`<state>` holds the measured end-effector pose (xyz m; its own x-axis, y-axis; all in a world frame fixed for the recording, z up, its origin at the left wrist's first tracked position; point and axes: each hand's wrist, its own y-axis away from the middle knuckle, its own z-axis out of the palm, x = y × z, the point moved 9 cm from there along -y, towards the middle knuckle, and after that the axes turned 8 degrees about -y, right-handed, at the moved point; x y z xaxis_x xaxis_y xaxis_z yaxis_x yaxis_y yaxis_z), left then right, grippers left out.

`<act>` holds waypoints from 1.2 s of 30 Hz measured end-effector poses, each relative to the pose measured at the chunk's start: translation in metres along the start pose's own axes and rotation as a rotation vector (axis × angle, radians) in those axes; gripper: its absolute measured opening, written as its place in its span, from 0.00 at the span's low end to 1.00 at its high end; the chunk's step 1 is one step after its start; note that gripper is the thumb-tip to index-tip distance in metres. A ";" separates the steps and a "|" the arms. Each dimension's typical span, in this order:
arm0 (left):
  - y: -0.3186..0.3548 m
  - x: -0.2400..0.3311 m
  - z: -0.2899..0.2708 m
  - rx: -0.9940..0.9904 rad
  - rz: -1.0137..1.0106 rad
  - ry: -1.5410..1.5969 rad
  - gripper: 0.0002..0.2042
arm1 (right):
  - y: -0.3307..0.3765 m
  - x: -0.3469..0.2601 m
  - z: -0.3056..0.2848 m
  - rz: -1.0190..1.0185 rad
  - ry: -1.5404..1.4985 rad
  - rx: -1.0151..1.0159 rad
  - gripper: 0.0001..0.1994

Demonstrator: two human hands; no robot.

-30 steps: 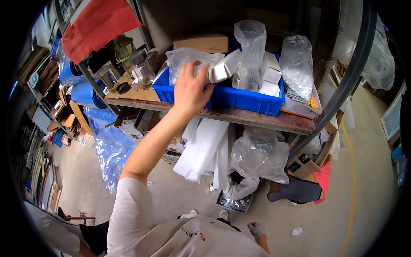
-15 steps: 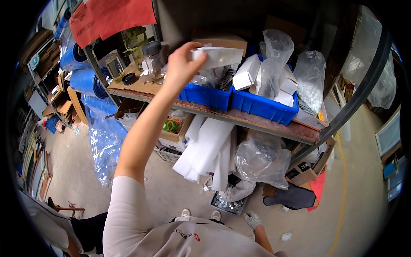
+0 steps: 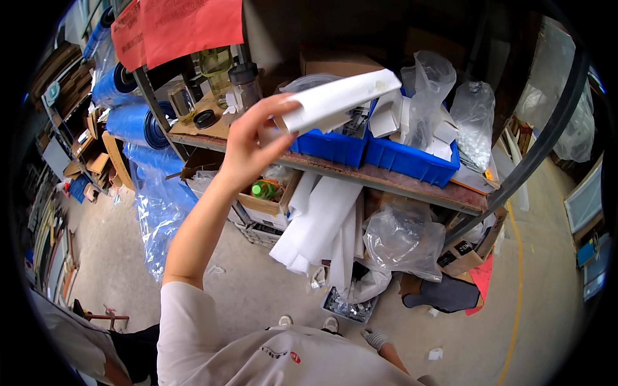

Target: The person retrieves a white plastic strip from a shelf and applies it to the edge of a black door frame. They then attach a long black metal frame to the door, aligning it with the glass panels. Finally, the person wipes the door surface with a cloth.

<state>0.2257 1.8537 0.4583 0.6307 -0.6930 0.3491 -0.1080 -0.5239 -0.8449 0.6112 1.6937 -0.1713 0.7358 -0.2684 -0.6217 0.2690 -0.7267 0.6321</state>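
My left hand (image 3: 257,138) reaches up in front of the shelf, thumb and fingers closed around the near end of a long narrow white box (image 3: 341,101). The box is tilted, its far end higher and to the right. It hangs above a blue bin (image 3: 331,149) of bagged and loose parts, hiding some of them. A second blue bin (image 3: 412,161), beside it on the right, holds white boxes (image 3: 388,114) and a clear plastic bag (image 3: 421,90). Low at my right side hangs my right hand (image 3: 376,338) in a grey-white glove, its fingers loosely apart, with nothing visible in it.
On the shelf (image 3: 309,165) stand a dark-lidded jar (image 3: 244,83) and a black lid (image 3: 204,118). Below are white foam sheets (image 3: 328,212), a clear bag (image 3: 402,238) and a small parts tray (image 3: 347,307). A black metal post (image 3: 547,135) slants at right. Another person (image 3: 84,338) is at lower left.
My left hand has moved down and toward me with the white box, which now shows more of its length and tilts upward to the right. My right hand has shifted slightly downward.
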 end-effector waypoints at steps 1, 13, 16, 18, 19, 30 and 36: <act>0.006 0.026 0.005 -0.071 0.220 -0.225 0.23 | -0.001 0.002 -0.001 0.010 0.018 0.010 0.22; 0.078 0.086 0.027 -0.079 0.805 -0.730 0.07 | 0.010 -0.020 -0.013 0.010 0.131 0.015 0.25; 0.080 0.088 0.023 -0.070 0.812 -0.707 0.06 | 0.010 -0.025 -0.009 0.042 0.162 -0.035 0.25; 0.084 0.090 0.018 -0.055 0.826 -0.704 0.05 | 0.009 -0.023 -0.003 0.052 0.162 -0.065 0.24; 0.085 0.091 0.016 -0.044 0.835 -0.707 0.04 | 0.004 -0.019 -0.001 0.043 0.164 -0.072 0.24; 0.092 0.092 0.014 -0.045 0.873 -0.712 0.04 | -0.005 -0.026 -0.018 -0.030 0.137 0.027 0.24; 0.091 0.092 0.020 -0.028 0.885 -0.705 0.06 | -0.013 -0.015 -0.020 -0.002 0.171 -0.003 0.24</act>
<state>0.2899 1.7523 0.4057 0.6154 -0.3968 -0.6810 -0.7434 -0.0052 -0.6688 0.6091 1.7196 -0.1615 0.8302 -0.1557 -0.5352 0.2717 -0.7253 0.6325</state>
